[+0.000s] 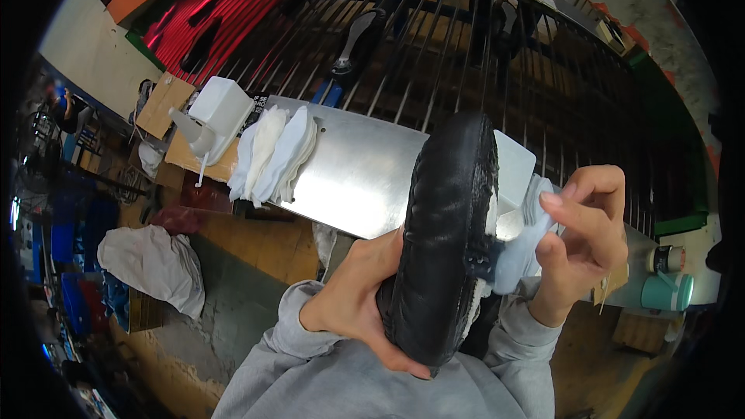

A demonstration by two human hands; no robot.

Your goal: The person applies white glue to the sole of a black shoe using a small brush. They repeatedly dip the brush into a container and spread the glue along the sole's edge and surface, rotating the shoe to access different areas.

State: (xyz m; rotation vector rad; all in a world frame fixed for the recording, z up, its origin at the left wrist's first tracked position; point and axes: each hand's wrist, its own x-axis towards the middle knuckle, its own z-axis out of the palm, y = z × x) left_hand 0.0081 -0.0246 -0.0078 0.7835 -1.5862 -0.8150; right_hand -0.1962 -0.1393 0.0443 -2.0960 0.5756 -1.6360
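Note:
My left hand [358,295] grips a black shoe [441,240] from its lower left side, thumb along the bottom. The shoe is tilted nearly upright, its puffy stitched upper towards me. A ragged white layer shows along its right edge. Just right of it, partly hidden, is a stack of light blue, sole-shaped pads [528,244]. My right hand [586,240] is at the outer edge of these pads. Its fingers are bent, with thumb and index tips apart, at or touching the edge. Behind the shoe stands a white plastic container [514,167].
A metal plate [365,171] lies before a rack of metal bars [434,54] carrying several black shoes [361,43]. Another pad stack [275,155] and a white spouted bottle [221,112] are at left. A red-lit section [209,23] glows at far left. A teal container [667,292] stands right.

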